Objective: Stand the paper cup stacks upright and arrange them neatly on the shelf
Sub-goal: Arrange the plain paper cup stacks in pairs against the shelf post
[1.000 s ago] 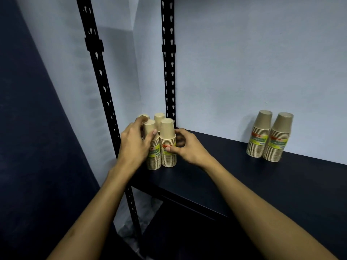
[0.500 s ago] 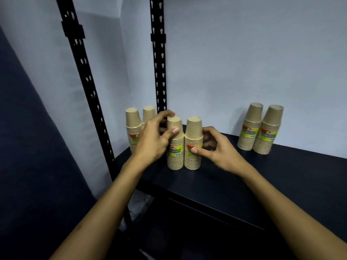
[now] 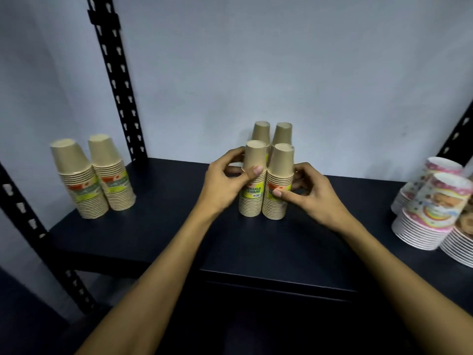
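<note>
Between the hands stand 2 front cup stacks [image 3: 265, 185]: left hand [image 3: 225, 187] and right hand [image 3: 311, 194] each grip 1.

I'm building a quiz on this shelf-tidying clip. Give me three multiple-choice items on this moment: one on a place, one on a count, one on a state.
1. Where do the patterned pink cup stacks stand on the shelf?
A. far left
B. centre
C. far right

2. How many brown cup stacks show in all?
A. four
B. six
C. eight

3. What is the left hand doing?
A. resting flat on the shelf
B. gripping the front left stack of the middle group
C. hanging empty

Answers:
1 C: they sit at the right edge of the view.
2 B: a left pair plus four in the middle group.
3 B: its thumb and fingers curl round that stack, while the right hand pinches the front right stack.
</note>
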Tool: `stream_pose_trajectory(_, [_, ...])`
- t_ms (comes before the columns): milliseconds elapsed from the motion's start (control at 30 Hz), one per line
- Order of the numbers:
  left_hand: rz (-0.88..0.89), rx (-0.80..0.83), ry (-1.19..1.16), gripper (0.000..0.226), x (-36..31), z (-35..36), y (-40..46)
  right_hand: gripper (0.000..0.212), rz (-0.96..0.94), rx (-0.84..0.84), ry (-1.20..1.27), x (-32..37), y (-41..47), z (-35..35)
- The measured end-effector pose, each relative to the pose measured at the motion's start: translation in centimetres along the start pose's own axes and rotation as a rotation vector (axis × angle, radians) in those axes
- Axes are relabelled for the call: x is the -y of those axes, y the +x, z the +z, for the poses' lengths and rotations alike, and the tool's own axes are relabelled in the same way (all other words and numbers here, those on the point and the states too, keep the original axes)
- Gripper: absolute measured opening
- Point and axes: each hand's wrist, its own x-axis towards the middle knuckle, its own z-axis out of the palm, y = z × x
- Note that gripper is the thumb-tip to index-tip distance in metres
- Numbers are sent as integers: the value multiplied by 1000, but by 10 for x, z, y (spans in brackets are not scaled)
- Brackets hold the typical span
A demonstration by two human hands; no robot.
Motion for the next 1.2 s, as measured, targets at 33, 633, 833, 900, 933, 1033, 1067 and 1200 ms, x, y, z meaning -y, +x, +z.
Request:
stream_pose_trajectory(33, [-41,24,-28,54,8,4,-3,48,6,-9,2,-1,-1,-2])
stream_pose_trajectory(633, [-149,189,141,71,44,5,-17,50,85,30,15,-26,-15,10])
stream_pose_trajectory(833, [-117,168,221,67,45,7,-14,51,75,54,2,-28,-11,7])
stream_pose_trajectory(900, [-98,155,264,66,45,10,-10,52,79,74,-17,-28,-6,5])
stream_pose_trajectory(933, [-92,150,285,66,45,11,-7,53,84,88,-26,-28,-3,2])
stream_pose_trajectory(1033, [-76,137,335,70,46,16,2,55,98,109,-42,-31,7,-4])
stream_pose_trajectory(1067, [-76,133,338,70,47,18,6,54,97,107,-56,-32,11,-5])
stream_pose_trajectory(1200, [-71,148,348,65,51,24,22,50,111,98,-119,-39,26,-8])
